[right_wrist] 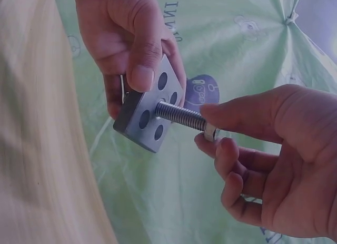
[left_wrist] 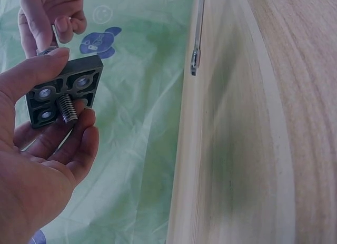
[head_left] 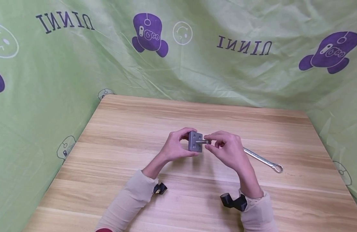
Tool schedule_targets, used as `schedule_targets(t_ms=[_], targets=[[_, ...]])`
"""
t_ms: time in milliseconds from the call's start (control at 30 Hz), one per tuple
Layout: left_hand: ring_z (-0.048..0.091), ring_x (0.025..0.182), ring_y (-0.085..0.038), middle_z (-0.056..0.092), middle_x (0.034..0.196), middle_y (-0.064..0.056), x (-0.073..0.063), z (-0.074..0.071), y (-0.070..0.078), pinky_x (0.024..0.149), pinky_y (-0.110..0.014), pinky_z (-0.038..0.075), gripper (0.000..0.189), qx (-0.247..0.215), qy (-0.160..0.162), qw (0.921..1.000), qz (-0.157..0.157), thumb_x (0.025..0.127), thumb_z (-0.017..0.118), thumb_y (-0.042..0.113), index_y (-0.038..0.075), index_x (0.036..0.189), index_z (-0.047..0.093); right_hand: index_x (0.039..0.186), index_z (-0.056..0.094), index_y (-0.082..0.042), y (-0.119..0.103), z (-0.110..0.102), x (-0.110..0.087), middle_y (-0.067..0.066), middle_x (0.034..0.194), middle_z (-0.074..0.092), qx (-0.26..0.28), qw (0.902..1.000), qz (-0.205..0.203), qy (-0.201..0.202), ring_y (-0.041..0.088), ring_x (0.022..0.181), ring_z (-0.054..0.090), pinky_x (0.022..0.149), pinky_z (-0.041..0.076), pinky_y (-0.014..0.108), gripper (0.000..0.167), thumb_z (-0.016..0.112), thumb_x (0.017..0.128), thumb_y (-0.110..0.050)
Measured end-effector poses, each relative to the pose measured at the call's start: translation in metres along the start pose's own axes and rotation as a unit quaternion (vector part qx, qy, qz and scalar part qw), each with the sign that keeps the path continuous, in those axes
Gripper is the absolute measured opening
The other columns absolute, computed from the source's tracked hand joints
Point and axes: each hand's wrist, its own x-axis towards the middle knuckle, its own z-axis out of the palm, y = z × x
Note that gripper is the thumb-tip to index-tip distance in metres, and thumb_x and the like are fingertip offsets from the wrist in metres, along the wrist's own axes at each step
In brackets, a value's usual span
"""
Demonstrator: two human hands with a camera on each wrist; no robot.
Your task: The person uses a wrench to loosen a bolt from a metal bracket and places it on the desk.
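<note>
My left hand (head_left: 176,145) grips a square grey plate (right_wrist: 138,116) by its edges, thumb on one side and fingers on the other. The plate has several round holes, and its ribbed back shows in the left wrist view. A threaded hex bolt (right_wrist: 181,116) passes through the middle hole, its threaded end (left_wrist: 67,109) sticking out of the ribbed side. Thumb and fingertips of my right hand (head_left: 229,148) pinch the bolt at its hex head (right_wrist: 211,132). Much of the shank stands out between plate and head. Both hands hold these parts above the table.
A combination wrench (head_left: 262,159) lies on the wooden table (head_left: 123,129), right of and partly behind my right hand. Green printed cloth (head_left: 178,71) hangs along the table's back and sides. Each sleeve carries a black wrist mount (head_left: 234,202).
</note>
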Motion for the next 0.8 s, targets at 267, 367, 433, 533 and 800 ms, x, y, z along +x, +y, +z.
schedule_targets(t_ms=[267, 367, 433, 533, 800], targets=[[0.07, 0.095, -0.03, 0.073, 0.112, -0.018, -0.0002, 0.0002, 0.0001, 0.091, -0.056, 0.056, 0.072, 0.002, 0.0, 1.0, 0.007, 0.061, 0.092, 0.004, -0.002, 0.126, 0.062, 0.091, 0.08, -0.006, 0.0027, 0.0021, -0.0005, 0.007, 0.09, 0.075, 0.008, 0.9996, -0.029, 0.0, 0.003, 0.065, 0.055, 0.059, 0.051, 0.021, 0.025, 0.077, 0.074, 0.012], [0.07, 0.094, -0.03, 0.073, 0.111, -0.018, -0.0004, 0.0001, -0.0008, 0.091, -0.057, 0.056, 0.072, 0.004, 0.002, 1.0, 0.006, 0.061, 0.092, 0.005, -0.002, 0.126, 0.061, 0.098, 0.078, -0.005, 0.0027, 0.001, -0.0003, 0.009, 0.095, 0.075, 0.006, 0.9997, -0.023, -0.011, 0.004, 0.065, 0.056, 0.058, 0.051, 0.02, 0.026, 0.08, 0.075, 0.006], [0.07, 0.095, -0.03, 0.073, 0.11, -0.018, -0.0004, 0.0, -0.001, 0.091, -0.056, 0.056, 0.073, 0.006, 0.002, 1.0, 0.006, 0.061, 0.092, 0.005, -0.002, 0.126, 0.061, 0.105, 0.077, -0.005, 0.0024, -0.0004, -0.0001, 0.01, 0.098, 0.075, 0.004, 0.9998, -0.006, -0.018, 0.004, 0.064, 0.057, 0.057, 0.05, 0.019, 0.028, 0.082, 0.077, -0.001], [0.07, 0.095, -0.029, 0.073, 0.111, -0.018, -0.0004, -0.0001, -0.0011, 0.091, -0.056, 0.056, 0.072, 0.006, 0.002, 1.0, 0.007, 0.061, 0.092, 0.005, -0.002, 0.126, 0.061, 0.111, 0.075, -0.005, 0.0013, -0.0029, 0.0006, 0.01, 0.098, 0.076, 0.001, 0.9989, 0.039, -0.028, 0.006, 0.064, 0.059, 0.056, 0.048, 0.02, 0.032, 0.082, 0.081, -0.012], [0.071, 0.095, -0.026, 0.074, 0.111, -0.016, 0.0002, 0.0001, -0.0012, 0.09, -0.05, 0.058, 0.071, 0.015, 0.001, 0.9998, 0.013, 0.061, 0.092, 0.005, -0.001, 0.125, 0.062, 0.097, 0.079, -0.006, 0.0007, -0.0044, 0.0022, 0.007, 0.082, 0.078, -0.02, 0.9926, 0.107, -0.054, 0.01, 0.068, 0.066, 0.06, 0.05, 0.019, 0.022, 0.078, 0.087, -0.025]])
